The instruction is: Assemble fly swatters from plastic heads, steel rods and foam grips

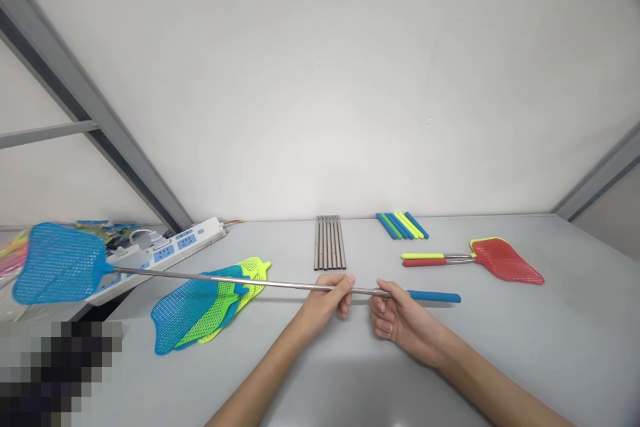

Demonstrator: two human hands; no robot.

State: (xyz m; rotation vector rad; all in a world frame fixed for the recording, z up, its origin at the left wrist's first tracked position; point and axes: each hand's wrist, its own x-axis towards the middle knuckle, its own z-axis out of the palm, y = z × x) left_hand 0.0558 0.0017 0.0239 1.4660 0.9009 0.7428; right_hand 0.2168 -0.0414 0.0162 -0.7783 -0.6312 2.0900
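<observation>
A telescopic fly swatter [280, 285] stretches across the view, drawn out long, its blue mesh head at far left and its blue grip at right. My left hand [327, 300] pinches the metal rod near its middle. Close to the blue grip, my right hand [400, 320] is closed on the thicker end of the rod. Below the rod at left lies a pile of loose swatter heads [200, 310] in blue, green and yellow. Behind my hands, several metal tubes [330, 243] stand in a row lying flat on the table.
Blue, green and yellow grips [403, 225] lie at the back. Two swatters, with a red head [507, 260] over a yellow one, rest at right. A white power strip [185, 243] with plugs sits at left, near plastic packets [107, 233]. A wall bounds the grey table [550, 347].
</observation>
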